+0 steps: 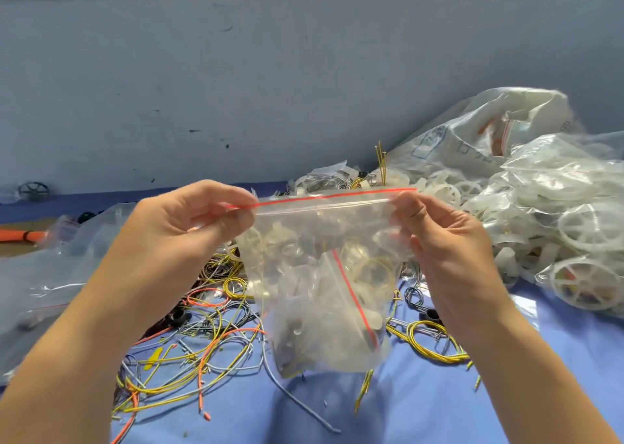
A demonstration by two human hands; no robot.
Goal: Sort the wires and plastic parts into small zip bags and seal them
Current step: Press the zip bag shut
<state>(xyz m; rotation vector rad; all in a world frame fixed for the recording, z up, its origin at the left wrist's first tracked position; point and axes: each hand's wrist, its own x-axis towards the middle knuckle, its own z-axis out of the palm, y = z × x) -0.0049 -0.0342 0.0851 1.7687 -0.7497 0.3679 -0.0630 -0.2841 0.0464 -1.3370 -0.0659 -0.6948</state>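
1. A filled zip bag [324, 275] is held up above the counter [422, 396], over loose wires [189, 349].
2. Its left top corner is pinched by the left hand [189, 221], its right by the right hand [445, 241].
3. The film is judged light, limp and slippery; the grip belongs at the seal strip [320, 204].

Clear zip bag [320, 308] with red top strip hangs upright in the air, packed with white plastic parts [290, 251]. Loose yellow, orange, grey wires [189, 352] lie tangled beneath; plastic wheels [574, 227] heaped right.
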